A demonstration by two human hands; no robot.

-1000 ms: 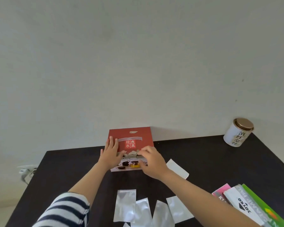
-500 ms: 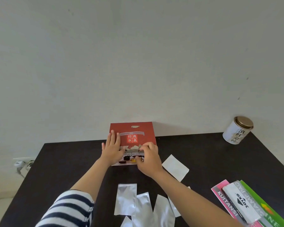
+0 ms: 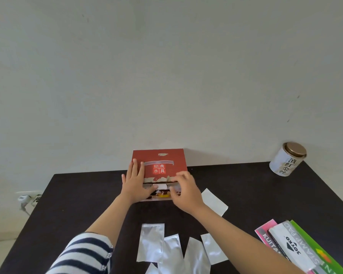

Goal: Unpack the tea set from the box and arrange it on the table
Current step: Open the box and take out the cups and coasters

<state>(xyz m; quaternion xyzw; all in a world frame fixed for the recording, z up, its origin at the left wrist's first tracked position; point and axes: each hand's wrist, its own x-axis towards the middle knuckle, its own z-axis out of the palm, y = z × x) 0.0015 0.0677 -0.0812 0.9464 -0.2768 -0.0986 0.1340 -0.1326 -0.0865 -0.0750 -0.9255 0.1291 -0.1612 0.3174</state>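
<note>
I am looking down at a dark worktop (image 3: 265, 194) that is standing against a pale wall (image 3: 166, 66), and it is filling the lower part of my view. At its far edge the red tea set box (image 3: 162, 163) is sitting closed, its back touching the wall and its printed top showing white characters. A thin dark gap is showing across the top near its front edge, where the flap meets the lid.

My left hand (image 3: 135, 184) is lying flat on the left part of the box, fingers straight and together, thumb reaching toward the white tab at the seam. My right hand (image 3: 184, 192) is resting on the front right of the box with fingers curled at the seam; I cannot tell whether they are pinching the flap or only pressing on it.

At the near right a green stamp-pad pack (image 3: 313, 252) is lying over a pink receipt book (image 3: 265, 232). Several silver foil sachets (image 3: 152, 242) are lying near me in a loose overlapping row, and one white sachet (image 3: 214, 202) is lying just beside my right wrist. A white tea tin (image 3: 287, 159) with a bronze lid is standing at the far right corner, well apart from the box. A wall socket (image 3: 28, 198) is showing beyond the left edge.
</note>
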